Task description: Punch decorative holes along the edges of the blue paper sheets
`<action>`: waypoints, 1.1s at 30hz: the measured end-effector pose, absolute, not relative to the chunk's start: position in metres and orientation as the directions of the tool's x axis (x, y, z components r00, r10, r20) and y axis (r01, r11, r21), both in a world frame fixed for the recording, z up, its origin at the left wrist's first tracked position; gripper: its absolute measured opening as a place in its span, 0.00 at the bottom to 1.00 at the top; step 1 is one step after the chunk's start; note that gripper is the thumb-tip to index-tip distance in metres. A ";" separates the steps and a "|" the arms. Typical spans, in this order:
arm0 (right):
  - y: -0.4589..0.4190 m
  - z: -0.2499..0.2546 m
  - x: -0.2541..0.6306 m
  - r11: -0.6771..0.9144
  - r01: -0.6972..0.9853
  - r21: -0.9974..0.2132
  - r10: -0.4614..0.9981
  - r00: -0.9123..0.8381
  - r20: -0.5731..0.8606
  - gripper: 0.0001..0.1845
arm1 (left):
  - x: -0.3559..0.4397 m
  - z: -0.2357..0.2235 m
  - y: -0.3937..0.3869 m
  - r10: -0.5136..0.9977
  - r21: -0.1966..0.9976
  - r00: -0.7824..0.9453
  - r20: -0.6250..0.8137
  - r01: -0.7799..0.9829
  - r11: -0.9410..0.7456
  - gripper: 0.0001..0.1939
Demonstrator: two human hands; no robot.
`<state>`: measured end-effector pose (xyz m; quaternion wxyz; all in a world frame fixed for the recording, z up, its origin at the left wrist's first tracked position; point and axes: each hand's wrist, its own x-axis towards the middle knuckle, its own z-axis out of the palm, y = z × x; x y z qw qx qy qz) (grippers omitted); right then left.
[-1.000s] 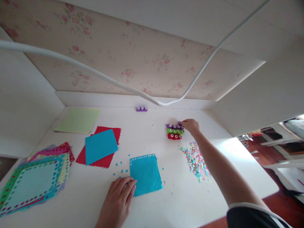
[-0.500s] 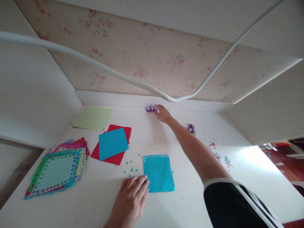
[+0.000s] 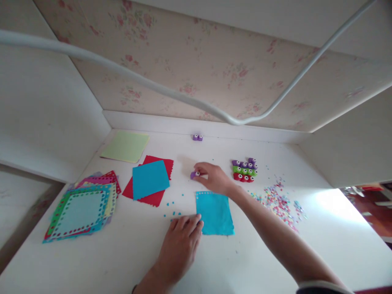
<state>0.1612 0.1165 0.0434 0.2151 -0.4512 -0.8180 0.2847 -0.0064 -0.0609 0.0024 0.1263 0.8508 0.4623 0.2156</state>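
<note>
White tabletop (image 3: 122, 261) set against floral wall (image 3: 183, 61). Right hand (image 3: 214, 177) clamped on purple punch (image 3: 193, 175), just beyond far edge of hole-edged blue sheet (image 3: 217, 214). Left hand (image 3: 183, 239), apart from right, lies flattened over sheet's left edge. Confetti (image 3: 277, 200) scattered right of sheet; multicoloured punch cluster (image 3: 244, 171) beyond.

From where I stand: both hands bare, slim fingers. Right hand (image 3: 214, 177) runs to a bare forearm (image 3: 275, 230), then a sliver of dark sleeve (image 3: 318, 291) with pale trim (image 3: 320, 283). Left hand (image 3: 181, 241): thin dark edge (image 3: 134, 289) near the wrist, band or cuff unclear.
</note>
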 end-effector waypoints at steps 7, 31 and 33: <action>0.042 0.033 0.190 0.439 0.697 -0.567 0.873 -0.480 0.085 0.23 | -0.013 0.006 -0.045 0.886 0.489 0.364 0.288 0.739 -0.463 0.12; -0.012 0.033 0.237 -0.418 -0.001 -0.908 0.908 0.011 -0.418 0.25 | -0.021 -0.008 0.011 0.933 0.669 0.280 0.228 0.651 -0.359 0.16; -0.011 0.030 0.237 -0.421 0.004 -0.907 0.907 0.009 -0.421 0.24 | -0.020 -0.008 0.012 0.927 0.661 0.296 0.229 0.652 -0.371 0.15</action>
